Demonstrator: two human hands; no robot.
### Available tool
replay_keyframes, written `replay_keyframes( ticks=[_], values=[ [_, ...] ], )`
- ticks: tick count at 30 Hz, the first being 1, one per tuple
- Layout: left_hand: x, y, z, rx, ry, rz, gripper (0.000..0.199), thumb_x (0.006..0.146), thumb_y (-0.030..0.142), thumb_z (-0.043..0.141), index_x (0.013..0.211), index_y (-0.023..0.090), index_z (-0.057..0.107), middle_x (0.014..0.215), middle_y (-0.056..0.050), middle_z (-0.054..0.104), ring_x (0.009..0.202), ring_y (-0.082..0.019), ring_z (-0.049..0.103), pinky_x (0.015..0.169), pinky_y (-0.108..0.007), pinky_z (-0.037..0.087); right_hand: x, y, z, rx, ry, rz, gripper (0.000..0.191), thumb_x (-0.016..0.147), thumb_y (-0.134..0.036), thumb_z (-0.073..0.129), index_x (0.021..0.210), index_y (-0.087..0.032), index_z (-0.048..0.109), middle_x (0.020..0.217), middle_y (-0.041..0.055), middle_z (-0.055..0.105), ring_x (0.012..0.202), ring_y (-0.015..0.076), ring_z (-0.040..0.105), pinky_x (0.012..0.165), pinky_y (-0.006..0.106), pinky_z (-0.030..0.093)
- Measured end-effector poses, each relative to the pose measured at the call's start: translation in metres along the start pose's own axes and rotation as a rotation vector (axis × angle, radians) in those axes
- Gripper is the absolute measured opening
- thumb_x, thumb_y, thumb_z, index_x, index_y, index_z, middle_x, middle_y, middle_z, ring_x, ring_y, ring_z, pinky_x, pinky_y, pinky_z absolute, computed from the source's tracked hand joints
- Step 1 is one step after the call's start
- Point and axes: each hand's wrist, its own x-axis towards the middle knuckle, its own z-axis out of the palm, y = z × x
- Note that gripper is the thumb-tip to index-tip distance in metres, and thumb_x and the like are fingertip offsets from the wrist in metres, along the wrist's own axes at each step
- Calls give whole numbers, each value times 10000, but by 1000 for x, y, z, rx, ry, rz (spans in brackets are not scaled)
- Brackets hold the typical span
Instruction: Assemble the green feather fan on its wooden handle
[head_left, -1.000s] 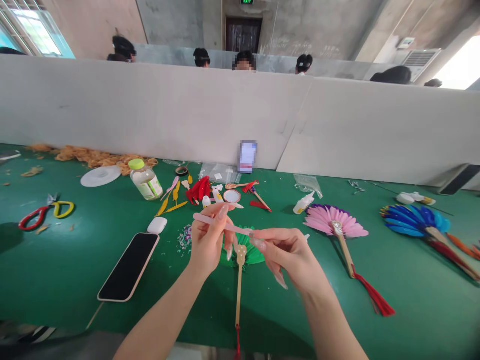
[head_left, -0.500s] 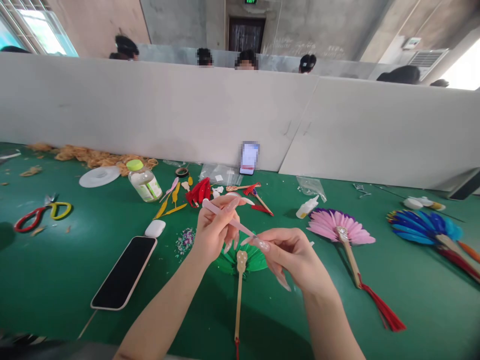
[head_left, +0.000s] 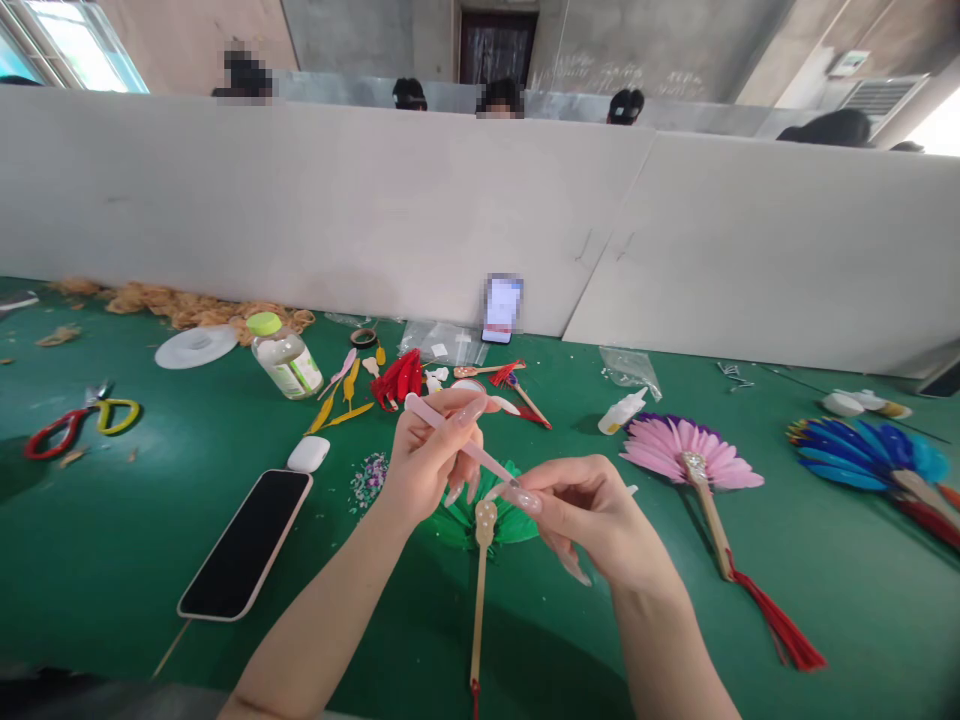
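Observation:
A slim pink stick (head_left: 459, 440), thick at one end and tapering at the other, slants between my hands. Thumb and fingers of my left hand (head_left: 435, 450) are closed around its upper part. My right hand (head_left: 581, 510) pinches at the thin lower tip; whether something tiny is also there is hidden by the fingers. Beneath both hands lies a green feather fan (head_left: 517, 525) with a wooden handle (head_left: 478, 610) and pale beads on its head, partly covered by my fingers. Left of it is a scatter of small sequins or beads (head_left: 369, 480).
A pink feather fan (head_left: 690, 450) and a blue one (head_left: 855, 455) lie to the right, near a glue bottle (head_left: 622, 412). Leftward are a phone (head_left: 246, 545), a white case (head_left: 308, 453), a jar (head_left: 286, 362) and pliers (head_left: 82, 420). Red feathers (head_left: 397, 380) lie farther back.
The camera view has tilted slightly down and shifted. My hands keep nearly the same pose on the pink stick, and the fan beneath stays in place.

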Motion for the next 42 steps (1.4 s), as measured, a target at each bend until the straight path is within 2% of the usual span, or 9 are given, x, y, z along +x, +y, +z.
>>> replay_keyframes(
  ticks=[23,34,42],
  values=[
    [0,0,4,-29,-22,-32,161,826,265,525,866,205,668,363,64,445,284,-29,354,300,-168,205,1,-3,-2,52,-54,54,139,709,-267,694,724,-129,702,392,-56,467,259,29,387,240,118,286],
    [-1,1,5,-1,5,-41,163,810,294,544,870,204,666,359,63,445,273,-35,346,290,-180,196,3,6,-5,96,-100,6,108,737,-240,670,743,-140,709,407,-56,459,269,22,388,245,104,293],
    [-1,-1,4,12,10,-31,150,812,276,546,876,211,664,377,61,469,278,-30,351,296,-179,203,0,2,-4,42,-69,52,159,697,-280,706,735,-125,703,434,-34,516,275,33,406,242,120,323]
  ],
)
